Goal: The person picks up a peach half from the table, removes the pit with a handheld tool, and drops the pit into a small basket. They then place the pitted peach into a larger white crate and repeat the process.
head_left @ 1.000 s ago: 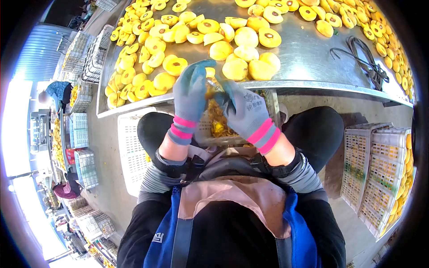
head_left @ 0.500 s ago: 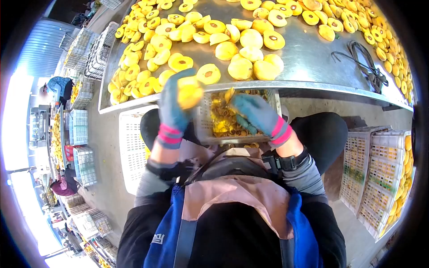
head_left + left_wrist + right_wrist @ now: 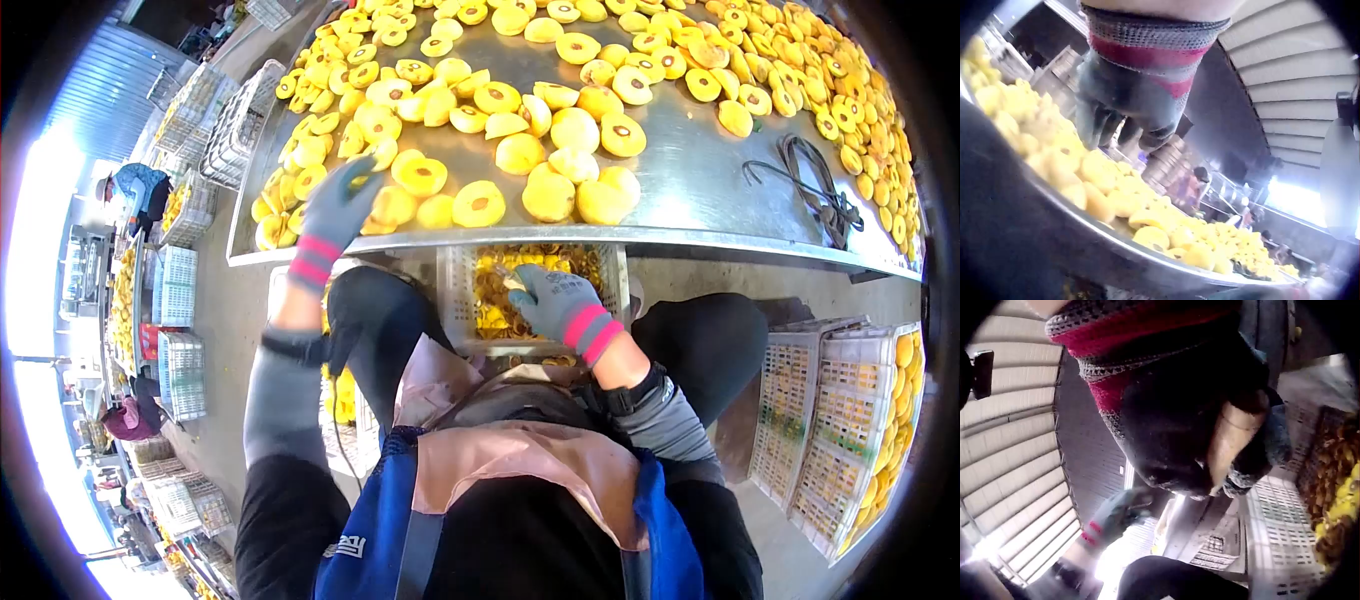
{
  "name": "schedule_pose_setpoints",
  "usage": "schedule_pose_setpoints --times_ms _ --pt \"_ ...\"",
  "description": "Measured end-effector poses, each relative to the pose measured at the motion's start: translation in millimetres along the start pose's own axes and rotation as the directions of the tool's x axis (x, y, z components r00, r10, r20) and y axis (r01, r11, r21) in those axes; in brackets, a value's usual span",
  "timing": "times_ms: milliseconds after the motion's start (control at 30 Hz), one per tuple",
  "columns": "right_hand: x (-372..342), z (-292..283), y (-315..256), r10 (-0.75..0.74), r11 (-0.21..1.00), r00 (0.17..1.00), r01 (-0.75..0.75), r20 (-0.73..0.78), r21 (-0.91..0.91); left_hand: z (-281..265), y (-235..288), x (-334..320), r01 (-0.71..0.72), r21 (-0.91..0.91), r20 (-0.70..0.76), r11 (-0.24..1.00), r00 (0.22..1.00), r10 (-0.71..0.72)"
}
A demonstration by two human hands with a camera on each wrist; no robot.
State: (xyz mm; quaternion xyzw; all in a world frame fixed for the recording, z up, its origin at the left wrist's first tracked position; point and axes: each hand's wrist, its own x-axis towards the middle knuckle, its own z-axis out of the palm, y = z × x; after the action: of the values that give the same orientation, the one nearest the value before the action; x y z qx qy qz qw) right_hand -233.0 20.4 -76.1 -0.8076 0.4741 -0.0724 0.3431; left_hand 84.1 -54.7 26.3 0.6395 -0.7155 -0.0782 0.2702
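In the head view, my left hand (image 3: pixel 338 207), gloved in grey, is over the yellow fruit halves (image 3: pixel 310 180) near the table's left front edge. Its fingers are bent loosely above the fruit (image 3: pixel 1097 172) in the left wrist view, with nothing visible in them. My right hand (image 3: pixel 562 303) hovers over a crate (image 3: pixel 455 300) of dark scraps and yellow pieces below the table edge. The right wrist view shows this hand (image 3: pixel 1179 425) gripping a short, light wooden-looking handle (image 3: pixel 1235 434); the tool's far end is hard to make out.
The metal table (image 3: pixel 690 190) carries many fruit halves, with a dark looped cable (image 3: pixel 820 190) at its right. Stacked crates (image 3: pixel 850 420) of fruit stand at the right. More crates (image 3: pixel 180 375) and a person in blue (image 3: pixel 140 190) are at the left.
My left hand, which held a fruit half, has moved left over the table's fruit, and that half is out of it. The right hand has stayed over the crate, shifting slightly down and left.
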Motion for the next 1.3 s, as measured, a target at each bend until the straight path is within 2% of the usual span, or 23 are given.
schedule_pose_setpoints --times_ms 33,100,133,167,200,267,367,400,433,500,567,600,633,667,767,800,867,967,1067,1167,1267,1300 --pt "1 1 2 -0.05 0.998 0.997 0.052 -0.067 0.034 21 19 30 0.11 -0.118 0.105 0.987 0.99 -0.098" --pt "-1 -15 -8 -0.001 1.0 0.994 0.004 -0.109 0.029 56 61 79 0.233 -0.114 0.355 0.966 0.918 -0.179" --pt "-4 -24 -10 -0.001 0.999 0.992 0.007 -0.128 0.048 90 52 99 -0.126 -0.06 0.27 0.99 0.953 0.137" --pt "-6 -28 -10 0.0 0.998 0.99 0.009 -0.144 0.067 121 42 111 -0.461 0.017 0.205 0.887 0.87 0.448" --pt "-7 -27 -9 0.002 0.991 0.97 0.03 -0.243 0.131 133 46 121 -0.488 0.075 0.276 0.869 0.848 0.453" --pt "-7 -28 -6 0.001 0.977 0.946 0.068 -0.324 0.202 149 53 129 -0.55 0.186 0.417 0.814 0.795 0.441" --pt "-8 -36 -10 0.004 0.951 0.89 0.138 -0.456 0.278 139 55 119 -0.206 -0.076 0.305 0.976 0.927 0.22" --pt "-8 -42 -13 0.006 0.941 0.863 0.167 -0.505 0.295 129 59 115 0.023 -0.272 0.354 0.962 0.932 0.078" --pt "-6 -49 -15 0.006 0.921 0.851 0.2 -0.524 0.334 119 64 107 0.154 -0.443 0.371 0.883 0.928 0.024" --pt "-3 -61 -20 0.005 0.873 0.833 0.266 -0.553 0.409 86 84 73 0.391 -0.709 0.431 0.588 0.899 -0.078" --pt "-1 -65 -28 0.048 0.826 0.838 0.273 -0.544 0.492 81 92 40 0.373 -0.811 0.375 0.45 0.923 -0.089" --pt "2 -66 -32 0.039 0.818 0.822 0.301 -0.568 0.49 77 102 25 0.263 -0.793 0.288 0.549 0.957 -0.043" --pt "4 -67 -34 0.03 0.812 0.803 0.328 -0.595 0.483 79 105 13 0.054 -0.747 0.14 0.662 0.987 0.078" --pt "6 -63 -35 0.005 0.835 0.777 0.344 -0.63 0.43 82 109 1 -0.157 -0.654 -0.014 0.74 0.981 0.195" --pt "4 -53 -45 0.028 0.858 0.718 0.34 -0.695 0.385 80 115 -16 -0.226 -0.491 -0.083 0.841 0.973 0.213" --pt "3 -54 -48 0.025 0.86 0.721 0.338 -0.693 0.382 80 120 -21 -0.172 -0.544 -0.093 0.821 0.985 0.144" --pt "0 -56 -52 0.023 0.865 0.726 0.331 -0.687 0.378 82 127 -24 -0.305 -0.331 -0.24 0.893 0.942 0.233" --pt "-1 -54 -51 0.028 0.876 0.722 0.316 -0.692 0.365 81 150 -30 -0.232 -0.548 -0.287 0.804 0.955 0.08" --pt "-6 -55 -52 0.018 0.917 0.701 0.272 -0.713 0.291 82 156 -32 -0.183 -0.598 -0.268 0.78 0.963 0.021" --pt "-4 -52 -49 -0.032 0.923 0.665 0.306 -0.746 0.233 91 155 -32 -0.218 -0.676 -0.299 0.704 0.954 0.008" --pt "-7 -52 -46 -0.093 0.944 0.64 0.3 -0.763 0.137 85 150 -31 -0.254 -0.445 -0.275 0.859 0.951 0.14" --pt "-7 -51 -43 -0.123 0.947 0.623 0.306 -0.773 0.095 83 147 -30 -0.231 -0.464 -0.223 0.855 0.965 0.14"
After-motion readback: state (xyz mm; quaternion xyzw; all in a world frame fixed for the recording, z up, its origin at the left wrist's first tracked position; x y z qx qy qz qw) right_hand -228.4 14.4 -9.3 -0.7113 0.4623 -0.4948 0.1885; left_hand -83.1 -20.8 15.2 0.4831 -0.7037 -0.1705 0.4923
